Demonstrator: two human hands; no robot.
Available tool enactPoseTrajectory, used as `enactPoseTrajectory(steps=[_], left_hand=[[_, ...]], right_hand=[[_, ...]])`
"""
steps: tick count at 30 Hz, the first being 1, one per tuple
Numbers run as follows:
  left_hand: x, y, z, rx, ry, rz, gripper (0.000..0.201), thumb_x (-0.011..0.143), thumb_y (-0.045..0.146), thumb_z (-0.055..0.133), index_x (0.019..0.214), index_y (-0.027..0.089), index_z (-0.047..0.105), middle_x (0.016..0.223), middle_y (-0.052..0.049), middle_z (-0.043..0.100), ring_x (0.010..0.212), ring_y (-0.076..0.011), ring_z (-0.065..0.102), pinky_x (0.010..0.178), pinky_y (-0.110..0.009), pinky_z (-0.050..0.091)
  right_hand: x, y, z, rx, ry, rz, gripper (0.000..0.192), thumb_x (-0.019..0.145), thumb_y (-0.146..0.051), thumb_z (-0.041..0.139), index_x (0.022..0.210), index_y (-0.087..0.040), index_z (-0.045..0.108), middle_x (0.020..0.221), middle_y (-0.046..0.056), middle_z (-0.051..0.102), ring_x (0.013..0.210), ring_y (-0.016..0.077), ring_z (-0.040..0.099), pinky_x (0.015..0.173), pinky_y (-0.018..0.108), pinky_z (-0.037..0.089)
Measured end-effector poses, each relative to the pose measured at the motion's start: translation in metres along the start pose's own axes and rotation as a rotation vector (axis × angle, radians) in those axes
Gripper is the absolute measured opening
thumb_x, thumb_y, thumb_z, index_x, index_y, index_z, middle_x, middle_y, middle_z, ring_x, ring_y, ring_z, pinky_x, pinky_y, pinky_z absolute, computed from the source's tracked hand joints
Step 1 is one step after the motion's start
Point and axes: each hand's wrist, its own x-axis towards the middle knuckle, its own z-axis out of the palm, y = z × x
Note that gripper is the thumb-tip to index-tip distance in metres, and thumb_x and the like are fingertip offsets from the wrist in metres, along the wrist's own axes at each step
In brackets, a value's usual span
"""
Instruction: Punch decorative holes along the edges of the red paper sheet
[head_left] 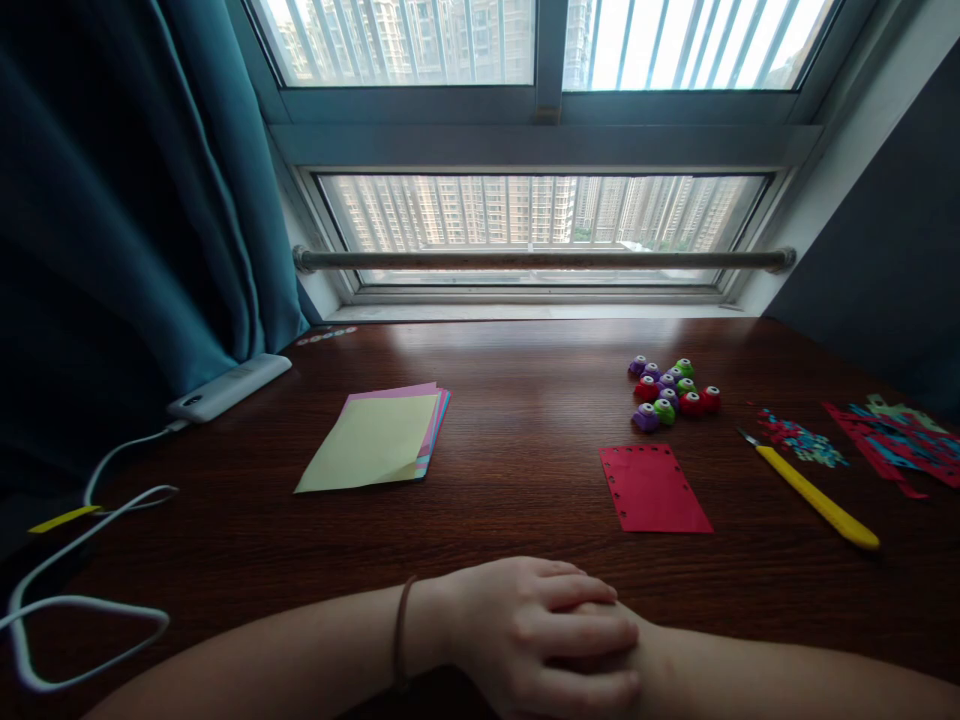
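The left hand [540, 630] lies flat, palm down, on the near edge of the desk [525, 440], its fingers loosely spread and holding nothing. It covers the right hand [637, 650], of which only the wrist end shows, so whether that hand is open or closed cannot be told. Both forearms rest along the near edge, crossing in the middle, and a thin band circles the left wrist.

The nearest thing to the hands is the red sheet [652, 488], lying flat just beyond them, slightly to the right, with small holes along its edges. Farther off stands a cluster of small punches [671, 392], purple, red and green. To the right of the sheet lies a yellow craft knife [814, 495], its blade end pointing far and left, and beyond that paper scraps [802, 440] and cut strips [900, 440]. On the left lies a stack of coloured paper [379, 440].

As a judgement, any reach for the sheet is best made with the hands uncrossed first, keeping well clear of the knife's tip.
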Motion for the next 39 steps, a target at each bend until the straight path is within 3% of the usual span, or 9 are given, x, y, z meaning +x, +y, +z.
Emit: enactPoseTrajectory(steps=[7, 13, 24, 30, 39], left_hand=[[0.0008, 0.0001, -0.0013, 0.003, -0.064, 0.011, 0.027, 0.086, 0.044, 0.049, 0.101, 0.024, 0.059, 0.117, -0.006, 0.057, 0.099, -0.0205, 0.058, 0.083, -0.03, 0.051], [0.0006, -0.0002, -0.0006, 0.013, -0.047, 0.013, 0.027, 0.086, 0.044, 0.048, 0.101, 0.024, 0.059, 0.116, -0.005, 0.057, 0.099, -0.0202, 0.058, 0.083, -0.03, 0.051], [-0.0005, 0.0, -0.0007, 0.011, -0.045, 0.009, 0.03, 0.087, 0.043, 0.044, 0.105, 0.024, 0.058, 0.118, -0.005, 0.056, 0.102, -0.0208, 0.056, 0.086, -0.03, 0.049], [0.0002, -0.0005, -0.0009, 0.019, -0.051, 0.015, 0.03, 0.086, 0.046, 0.047, 0.103, 0.024, 0.058, 0.118, -0.005, 0.056, 0.1, -0.0204, 0.058, 0.084, -0.03, 0.051], [0.0009, -0.0002, -0.0025, 0.032, -0.098, 0.017, 0.029, 0.085, 0.047, 0.048, 0.101, 0.025, 0.058, 0.118, -0.005, 0.056, 0.1, -0.0201, 0.058, 0.084, -0.03, 0.05]], right_hand=[[0.0004, 0.0007, -0.0013, 0.011, -0.014, 0.002, 0.037, 0.091, -0.036, 0.034, 0.103, -0.019, 0.064, 0.108, 0.013, 0.062, 0.117, 0.0308, 0.046, 0.095, 0.05, 0.036], [-0.0002, 0.0023, -0.0002, 0.072, -0.012, 0.037, 0.036, 0.09, -0.039, 0.036, 0.106, -0.023, 0.064, 0.111, 0.01, 0.061, 0.118, 0.03, 0.046, 0.097, 0.05, 0.034], [0.0015, -0.0005, -0.0022, 0.016, -0.018, 0.015, 0.04, 0.091, -0.038, 0.034, 0.1, -0.016, 0.065, 0.107, 0.014, 0.062, 0.115, 0.0317, 0.048, 0.094, 0.051, 0.036], [0.002, -0.0008, -0.0008, 0.033, 0.002, 0.03, 0.033, 0.089, -0.037, 0.038, 0.103, -0.023, 0.064, 0.108, 0.01, 0.063, 0.115, 0.0285, 0.048, 0.096, 0.047, 0.037], [0.0009, 0.0015, -0.0002, 0.035, -0.017, 0.036, 0.035, 0.09, -0.037, 0.037, 0.11, -0.024, 0.062, 0.109, 0.01, 0.062, 0.117, 0.0288, 0.047, 0.097, 0.047, 0.036]])
